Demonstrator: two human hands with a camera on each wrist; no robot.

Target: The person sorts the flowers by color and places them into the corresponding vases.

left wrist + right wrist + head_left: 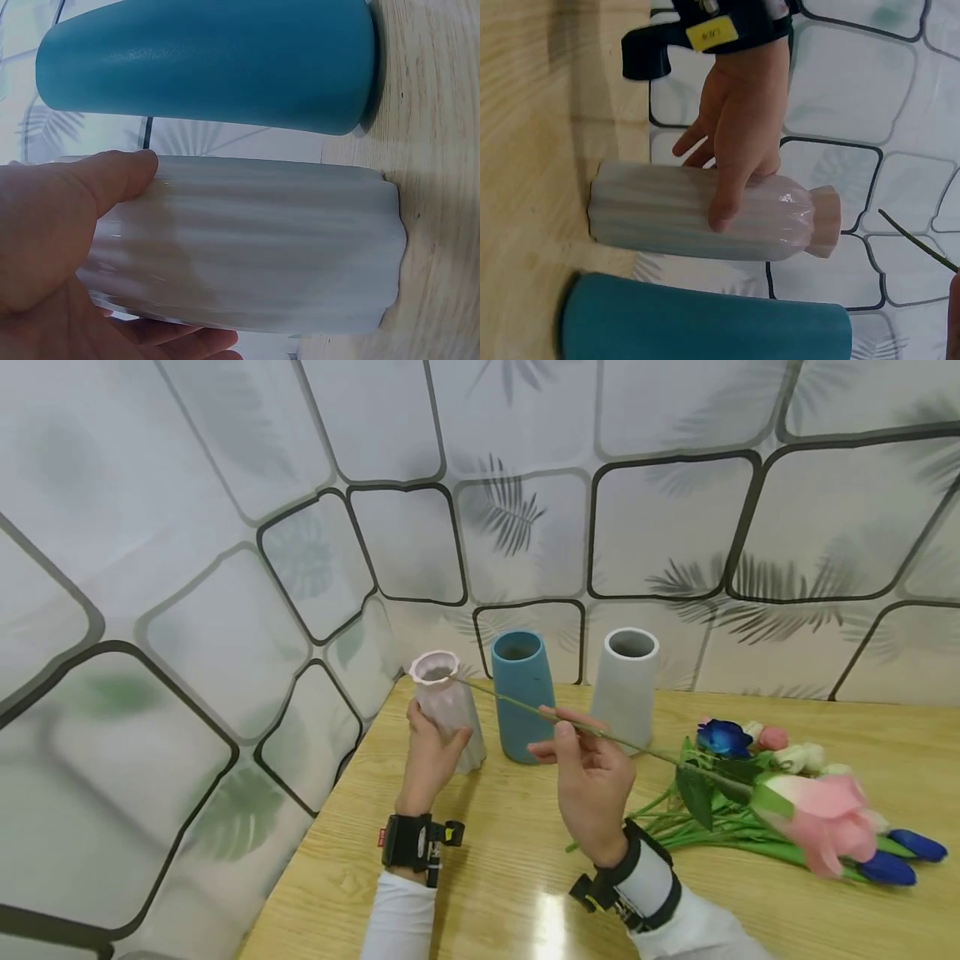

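Note:
My left hand (429, 758) grips the pale pink, fluted vase (448, 714), thumb on one side and fingers round the other. The vase stands upright on the table. With my right hand (594, 787) I pinch the long green stem of a pink rose (821, 822); its bloom hangs out to the right. In the right wrist view the tip of the stem (919, 244) is just above the vase's scalloped mouth, apart from it. A blue vase (517, 702) stands beside the pink one, and a white vase (626, 689) is farther right.
Several artificial flowers lie on the wooden table (495, 877) at the right, among them a blue rose (724, 738) and blue tulip buds (888, 867). A patterned curtain (525, 543) hangs close behind the vases and along the left.

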